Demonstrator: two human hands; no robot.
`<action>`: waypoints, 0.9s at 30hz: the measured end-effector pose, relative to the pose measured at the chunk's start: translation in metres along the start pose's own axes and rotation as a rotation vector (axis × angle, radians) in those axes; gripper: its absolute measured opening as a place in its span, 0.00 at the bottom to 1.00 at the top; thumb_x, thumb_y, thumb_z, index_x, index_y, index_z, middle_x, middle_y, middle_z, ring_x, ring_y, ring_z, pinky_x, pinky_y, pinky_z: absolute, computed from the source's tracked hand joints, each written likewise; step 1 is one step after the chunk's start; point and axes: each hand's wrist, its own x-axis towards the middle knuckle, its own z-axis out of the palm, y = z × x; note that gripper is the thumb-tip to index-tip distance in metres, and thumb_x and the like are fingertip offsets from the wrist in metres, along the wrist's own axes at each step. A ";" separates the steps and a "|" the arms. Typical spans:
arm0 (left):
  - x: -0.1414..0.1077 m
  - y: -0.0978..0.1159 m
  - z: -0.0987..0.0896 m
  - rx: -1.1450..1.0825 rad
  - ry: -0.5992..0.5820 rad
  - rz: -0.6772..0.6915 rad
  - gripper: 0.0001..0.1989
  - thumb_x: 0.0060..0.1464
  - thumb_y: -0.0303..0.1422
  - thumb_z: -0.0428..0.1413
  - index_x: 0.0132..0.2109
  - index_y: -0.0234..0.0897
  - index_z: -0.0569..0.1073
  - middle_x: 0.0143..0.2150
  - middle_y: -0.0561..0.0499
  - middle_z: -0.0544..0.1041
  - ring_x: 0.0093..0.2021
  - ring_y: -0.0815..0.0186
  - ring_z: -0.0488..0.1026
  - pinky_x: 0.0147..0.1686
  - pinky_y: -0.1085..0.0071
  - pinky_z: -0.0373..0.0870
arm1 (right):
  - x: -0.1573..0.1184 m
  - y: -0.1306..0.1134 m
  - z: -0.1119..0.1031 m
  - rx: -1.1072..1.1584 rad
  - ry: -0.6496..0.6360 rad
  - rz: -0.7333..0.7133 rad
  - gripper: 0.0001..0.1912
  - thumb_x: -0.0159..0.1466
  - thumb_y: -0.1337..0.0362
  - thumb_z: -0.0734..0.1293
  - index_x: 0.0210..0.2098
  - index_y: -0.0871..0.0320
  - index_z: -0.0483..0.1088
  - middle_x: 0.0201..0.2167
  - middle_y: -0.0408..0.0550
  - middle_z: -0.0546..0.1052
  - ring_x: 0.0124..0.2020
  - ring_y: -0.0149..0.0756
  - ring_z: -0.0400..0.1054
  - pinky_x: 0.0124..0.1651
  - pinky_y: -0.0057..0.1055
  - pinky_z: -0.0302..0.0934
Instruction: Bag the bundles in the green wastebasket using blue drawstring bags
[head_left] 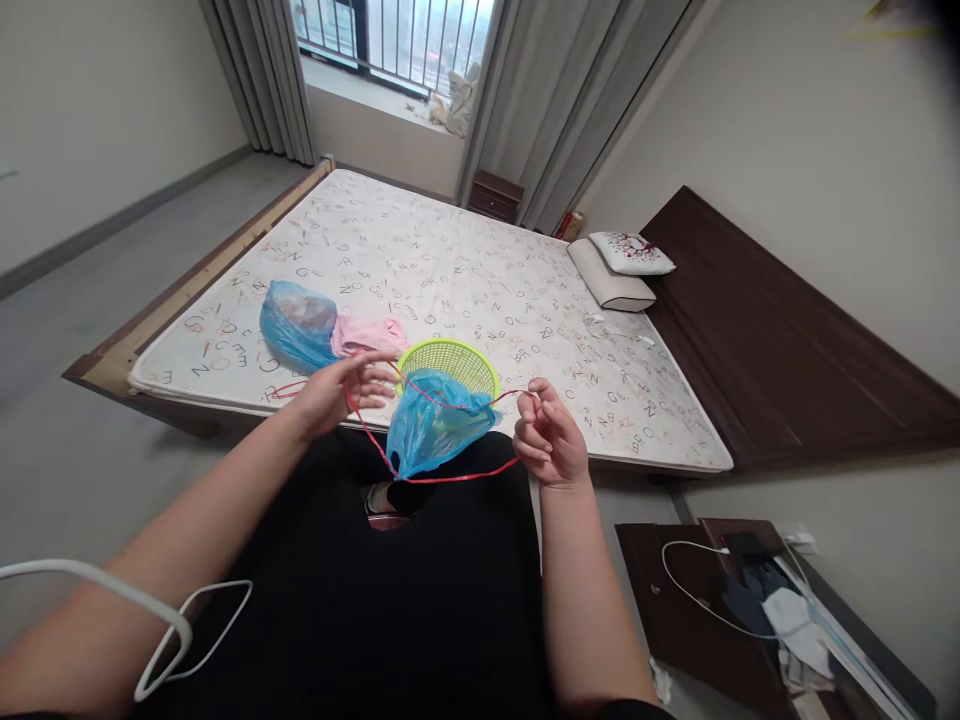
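Observation:
A red string runs in a loop between my hands and passes by the lower tip of a blue plastic bag. My left hand has its fingers spread, with the string looped over it. The fingers of my right hand are curled round the string's other side. Between the hands, the blue bag lies over the front of a yellow-green basket at the bed's near edge. Left of it, a second blue bag and a pink cloth lie on the mattress.
The mattress spans the middle. Pillows lie by the dark headboard. A nightstand with a cable and cloths stands at lower right. A white cable crosses my left forearm.

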 end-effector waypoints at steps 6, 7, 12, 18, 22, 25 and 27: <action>-0.010 0.017 -0.006 -0.207 0.205 0.431 0.18 0.67 0.39 0.54 0.61 0.46 0.76 0.61 0.41 0.77 0.55 0.53 0.79 0.43 0.57 0.83 | -0.004 -0.003 -0.015 -0.239 0.030 0.214 0.16 0.66 0.60 0.72 0.51 0.52 0.69 0.28 0.36 0.74 0.16 0.17 0.42 0.15 0.13 0.42; -0.012 0.019 -0.008 -0.220 0.235 0.476 0.18 0.69 0.39 0.52 0.61 0.46 0.76 0.61 0.41 0.77 0.55 0.54 0.79 0.43 0.58 0.83 | -0.004 -0.002 -0.018 -0.292 0.034 0.231 0.16 0.66 0.60 0.73 0.51 0.53 0.70 0.26 0.35 0.73 0.16 0.18 0.46 0.17 0.14 0.49; -0.015 0.023 -0.013 -0.208 0.332 0.671 0.20 0.74 0.39 0.46 0.66 0.50 0.71 0.55 0.45 0.77 0.53 0.57 0.78 0.45 0.59 0.82 | 0.002 0.009 -0.027 -0.314 0.100 0.020 0.17 0.62 0.62 0.77 0.48 0.54 0.73 0.19 0.31 0.65 0.30 0.30 0.71 0.48 0.38 0.75; -0.012 0.012 -0.003 -0.292 0.417 0.507 0.22 0.74 0.45 0.43 0.69 0.52 0.66 0.42 0.46 0.79 0.45 0.55 0.82 0.42 0.54 0.82 | 0.017 0.017 -0.011 0.140 0.390 -0.374 0.18 0.62 0.68 0.72 0.48 0.45 0.69 0.18 0.29 0.59 0.45 0.34 0.77 0.62 0.58 0.69; -0.017 0.011 0.011 -0.381 0.319 0.389 0.26 0.74 0.47 0.40 0.62 0.40 0.73 0.36 0.44 0.80 0.46 0.53 0.83 0.45 0.51 0.81 | 0.029 0.016 -0.005 0.178 0.536 -0.446 0.16 0.61 0.67 0.70 0.47 0.45 0.68 0.18 0.30 0.59 0.50 0.37 0.77 0.62 0.61 0.67; -0.022 0.014 0.020 -0.420 0.302 0.426 0.29 0.76 0.43 0.34 0.55 0.31 0.76 0.20 0.53 0.69 0.29 0.62 0.78 0.43 0.58 0.81 | 0.034 0.019 -0.007 0.142 0.629 -0.485 0.16 0.60 0.66 0.70 0.45 0.45 0.67 0.18 0.29 0.60 0.47 0.36 0.77 0.59 0.58 0.70; -0.023 0.015 0.024 -0.386 0.260 0.468 0.33 0.76 0.43 0.30 0.51 0.31 0.77 0.15 0.58 0.59 0.16 0.69 0.62 0.31 0.67 0.78 | 0.036 0.020 -0.007 0.132 0.662 -0.497 0.15 0.59 0.66 0.69 0.45 0.46 0.66 0.18 0.30 0.58 0.46 0.36 0.77 0.54 0.51 0.74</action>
